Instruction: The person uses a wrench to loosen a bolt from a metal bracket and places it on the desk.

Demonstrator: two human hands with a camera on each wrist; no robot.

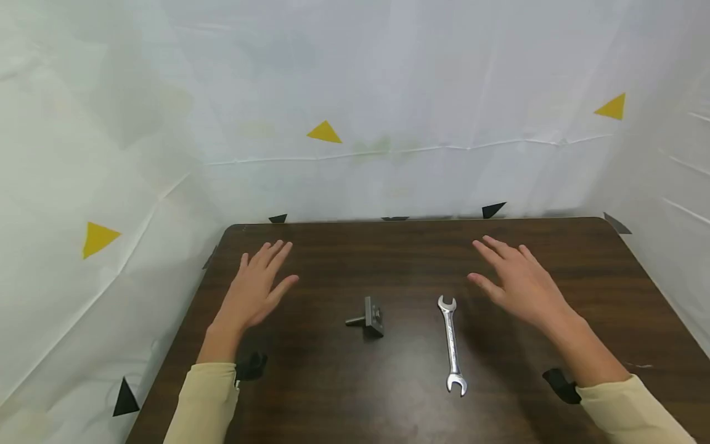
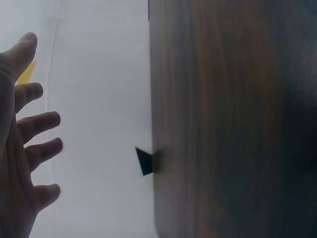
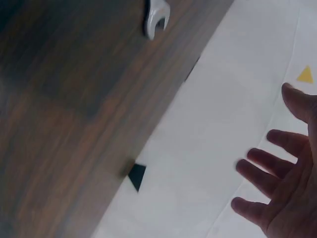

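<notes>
- The left hand [image 1: 256, 288] is held above the dark brown wooden table [image 1: 554, 283], on its left half, palm down, with the fingers straight and slightly spread; nothing is gripped or touched by it.
- In the left wrist view the same left hand [image 2: 17, 148] is seen at the left edge of the picture, its fingers [image 2: 42, 121] fanned apart against the white sheet, with the table edge [image 2: 163, 99] beside it.
- The right hand [image 1: 518, 282] is held above the right half of the table, palm down, with the fingers straight and loosely spread; nothing is held by it.
- In the right wrist view the right hand [image 3: 292, 183] is seen at the lower right, its fingers [image 3: 262, 176] splayed over the white backdrop.
- A silver, double open-ended metal wrench [image 1: 452, 344] lies flat on the table, lengthwise from far to near, near the right hand and to that hand's left, apart from it.
- One jaw end of the wrench [image 3: 156, 16] is caught at the top edge of the right wrist view.
- A small dark grey metal block with a short threaded bolt sticking out to its left [image 1: 368, 318] rests on the table between the two hands, just left of the wrench and apart from it.
- Both forearms are covered by pale yellow sleeves [image 1: 204, 404], and a black strap [image 1: 561, 385] is worn at each wrist.
- The table is enclosed by white sheeting [image 1: 388, 80] marked with yellow triangles [image 1: 324, 132] and black triangles [image 1: 492, 209]; one black triangle [image 2: 146, 160] is seen at the table edge in the left wrist view and one [image 3: 136, 176] in the right wrist view.
</notes>
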